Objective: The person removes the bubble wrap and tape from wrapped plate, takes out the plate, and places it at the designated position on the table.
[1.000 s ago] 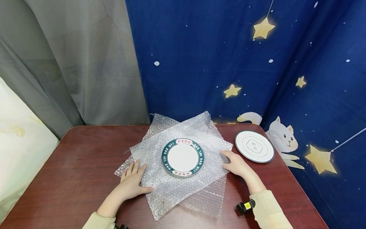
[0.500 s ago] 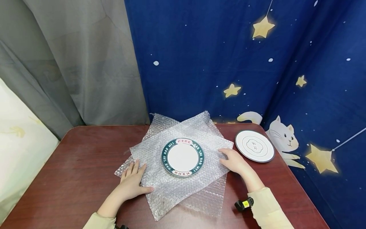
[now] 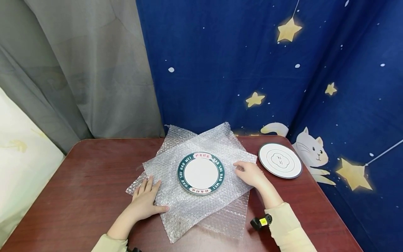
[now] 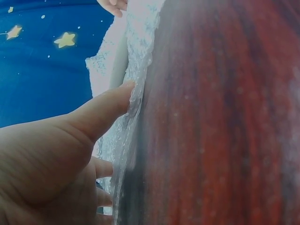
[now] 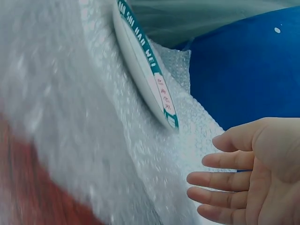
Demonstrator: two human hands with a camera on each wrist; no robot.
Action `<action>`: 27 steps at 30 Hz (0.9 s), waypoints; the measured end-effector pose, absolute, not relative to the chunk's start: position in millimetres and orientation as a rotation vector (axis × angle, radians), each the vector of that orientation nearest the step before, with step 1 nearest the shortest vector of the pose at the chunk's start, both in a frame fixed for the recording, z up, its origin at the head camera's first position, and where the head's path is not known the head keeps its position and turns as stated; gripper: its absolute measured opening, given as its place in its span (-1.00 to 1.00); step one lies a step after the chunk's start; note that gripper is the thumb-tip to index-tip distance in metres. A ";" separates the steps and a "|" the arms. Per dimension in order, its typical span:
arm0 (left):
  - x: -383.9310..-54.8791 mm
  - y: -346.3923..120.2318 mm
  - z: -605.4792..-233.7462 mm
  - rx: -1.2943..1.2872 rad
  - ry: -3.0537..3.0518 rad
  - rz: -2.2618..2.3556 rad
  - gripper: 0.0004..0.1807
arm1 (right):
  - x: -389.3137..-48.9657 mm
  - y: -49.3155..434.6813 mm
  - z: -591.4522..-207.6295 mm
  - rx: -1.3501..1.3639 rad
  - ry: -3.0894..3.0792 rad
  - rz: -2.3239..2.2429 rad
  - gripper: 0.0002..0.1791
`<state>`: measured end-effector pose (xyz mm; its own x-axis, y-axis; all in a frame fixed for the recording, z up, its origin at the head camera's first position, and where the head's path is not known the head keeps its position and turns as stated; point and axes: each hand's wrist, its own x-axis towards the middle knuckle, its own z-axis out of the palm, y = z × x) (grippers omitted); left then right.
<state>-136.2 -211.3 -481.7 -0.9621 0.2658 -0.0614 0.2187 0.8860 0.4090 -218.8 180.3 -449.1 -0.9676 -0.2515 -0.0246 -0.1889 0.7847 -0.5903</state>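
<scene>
A round white plate (image 3: 201, 174) with a green lettered rim lies face up on two crossed sheets of bubble wrap (image 3: 181, 215) in the head view. My left hand (image 3: 145, 203) rests with spread fingers on the left edge of the wrap; its thumb (image 4: 105, 108) touches the edge in the left wrist view. To the right of the plate, my right hand (image 3: 250, 174) is over the wrap's right corner. The right wrist view shows its fingers (image 5: 220, 182) relaxed and nearly straight, holding nothing, a short way from the plate's rim.
A second white plate (image 3: 280, 161), dark-rimmed with a printed flower-like outline, sits at the table's back right. The brown wooden table (image 3: 94, 175) reaches a blue star-patterned curtain (image 3: 220, 70) and a grey curtain (image 3: 104, 70) behind.
My right hand has moved left across the wrap, from its right corner closer to the plate. The left hand and both plates have stayed where they were.
</scene>
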 end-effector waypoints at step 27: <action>-136.0 -212.1 -481.4 0.380 2.927 0.633 0.17 | -231.9 149.5 -479.7 -0.038 2.226 -1.699 -0.61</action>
<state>-136.0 -212.1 -481.4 -0.9609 0.2688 -0.0664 0.2173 0.8808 0.4206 -231.9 149.5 -479.7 -0.9420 -0.2241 -0.2499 0.1820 0.2845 -0.9412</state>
